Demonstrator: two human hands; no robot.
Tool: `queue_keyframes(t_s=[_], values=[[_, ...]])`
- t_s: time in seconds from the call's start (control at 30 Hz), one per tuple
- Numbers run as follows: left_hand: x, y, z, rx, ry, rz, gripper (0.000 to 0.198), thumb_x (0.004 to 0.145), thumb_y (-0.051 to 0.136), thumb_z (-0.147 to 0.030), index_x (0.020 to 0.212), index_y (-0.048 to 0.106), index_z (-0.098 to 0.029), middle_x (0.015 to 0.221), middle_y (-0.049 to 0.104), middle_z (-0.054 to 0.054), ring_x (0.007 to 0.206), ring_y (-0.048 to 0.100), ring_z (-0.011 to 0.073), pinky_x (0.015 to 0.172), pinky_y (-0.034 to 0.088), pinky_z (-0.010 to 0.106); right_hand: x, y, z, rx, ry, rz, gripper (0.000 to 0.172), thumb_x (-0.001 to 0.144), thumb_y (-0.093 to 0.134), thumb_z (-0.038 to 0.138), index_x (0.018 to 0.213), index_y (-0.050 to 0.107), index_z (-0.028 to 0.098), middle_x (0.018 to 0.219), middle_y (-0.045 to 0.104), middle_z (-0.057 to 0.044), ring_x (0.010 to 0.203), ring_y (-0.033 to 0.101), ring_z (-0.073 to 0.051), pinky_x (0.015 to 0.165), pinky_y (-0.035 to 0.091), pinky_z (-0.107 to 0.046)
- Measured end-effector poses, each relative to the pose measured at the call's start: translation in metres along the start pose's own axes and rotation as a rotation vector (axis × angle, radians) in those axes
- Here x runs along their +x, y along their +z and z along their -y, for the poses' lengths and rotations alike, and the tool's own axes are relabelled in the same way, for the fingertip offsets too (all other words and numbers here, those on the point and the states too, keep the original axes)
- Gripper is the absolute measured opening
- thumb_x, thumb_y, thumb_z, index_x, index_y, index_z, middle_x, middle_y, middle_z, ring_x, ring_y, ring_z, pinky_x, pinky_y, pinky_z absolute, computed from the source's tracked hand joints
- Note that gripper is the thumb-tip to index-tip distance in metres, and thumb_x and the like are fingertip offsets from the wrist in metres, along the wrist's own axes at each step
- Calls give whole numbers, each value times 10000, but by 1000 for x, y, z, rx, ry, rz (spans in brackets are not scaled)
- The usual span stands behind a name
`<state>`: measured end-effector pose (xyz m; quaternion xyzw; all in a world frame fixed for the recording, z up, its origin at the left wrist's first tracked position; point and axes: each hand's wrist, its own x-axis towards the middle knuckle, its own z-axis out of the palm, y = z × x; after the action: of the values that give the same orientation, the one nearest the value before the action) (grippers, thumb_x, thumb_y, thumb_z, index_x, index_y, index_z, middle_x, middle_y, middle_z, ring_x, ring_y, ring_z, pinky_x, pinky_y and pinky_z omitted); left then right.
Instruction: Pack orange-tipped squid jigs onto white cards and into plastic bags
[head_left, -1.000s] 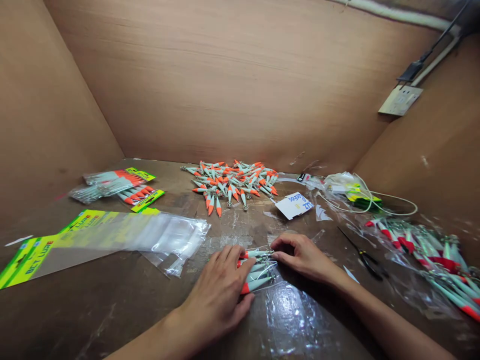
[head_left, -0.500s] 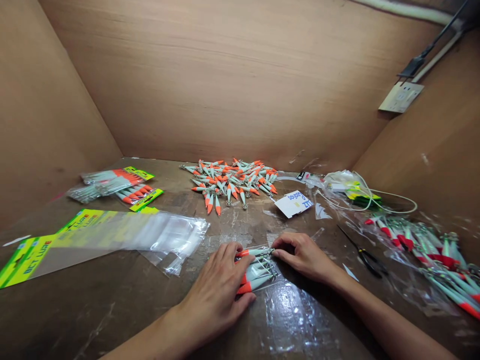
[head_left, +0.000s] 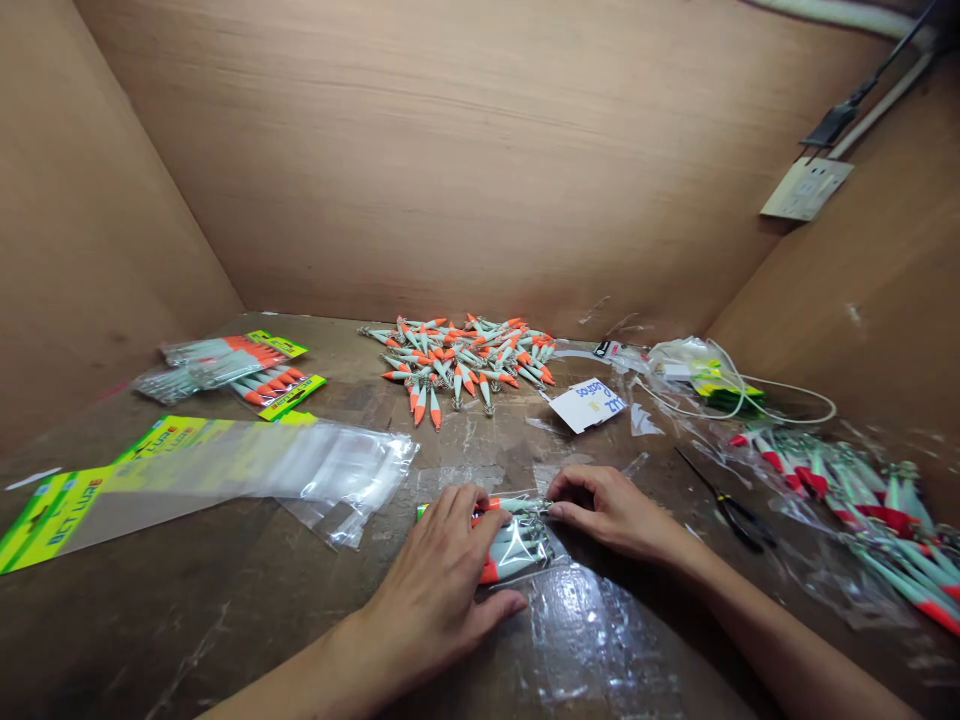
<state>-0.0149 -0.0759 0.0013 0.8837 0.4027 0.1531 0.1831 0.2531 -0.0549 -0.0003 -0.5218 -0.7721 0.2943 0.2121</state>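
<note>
A clear plastic bag of several squid jigs [head_left: 517, 552], pale with orange ends and metal hook crowns, lies flat on the table. My left hand [head_left: 446, 560] rests over its orange end, fingers spread and thumb apart, hiding part of it. A green-yellow edge of the bag shows behind those fingers. At the hook end, my right hand [head_left: 600, 508] pinches the bag's far corner by the topmost jig's hooks; whether it grips plastic or hook there I cannot tell.
Loose orange-and-pale jigs [head_left: 465, 360] are heaped at the back. Filled packets [head_left: 232, 365] and fanned bags [head_left: 225, 465] lie left. To the right are a white card [head_left: 587, 404], pliers [head_left: 731, 510], a white cord [head_left: 795, 420] and red-ended jigs [head_left: 877, 510]. Wooden walls enclose the table [head_left: 262, 620].
The bag has shifted slightly over the jigs, and its green-yellow edge now shows behind my left fingers. My left thumb has spread outward; my right hand has moved a little right.
</note>
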Motion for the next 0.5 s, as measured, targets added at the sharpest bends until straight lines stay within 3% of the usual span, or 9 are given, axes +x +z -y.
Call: queue_keyframes(t_s=[0.17, 0.33, 0.5], values=[[-2, 8, 1, -6, -2, -28, 526, 809, 704, -332, 1291, 502, -274, 1351, 407, 112, 1243, 421, 322, 1022, 440, 515, 2, 3, 1, -23, 8, -33, 99, 888, 656, 294, 919, 715, 220, 858, 727, -2, 791, 640, -176, 711, 439, -260], [-2, 8, 3, 23, 0, -16, 503, 857, 634, -309, 1334, 478, -283, 1430, 345, 122, 1328, 347, 344, 1093, 357, 583, 2, 5, 2, -20, 9, -47, 124, 882, 656, 289, 957, 723, 217, 894, 733, -26, 819, 646, -194, 723, 462, -272], [0, 1, 10, -110, 24, 21, 518, 824, 677, -280, 1307, 490, -299, 1384, 379, 110, 1293, 405, 309, 1069, 408, 539, 3, 4, 1, -17, -22, -66, 145, 906, 615, 263, 999, 720, 226, 967, 736, -39, 885, 656, -206, 805, 478, -305]])
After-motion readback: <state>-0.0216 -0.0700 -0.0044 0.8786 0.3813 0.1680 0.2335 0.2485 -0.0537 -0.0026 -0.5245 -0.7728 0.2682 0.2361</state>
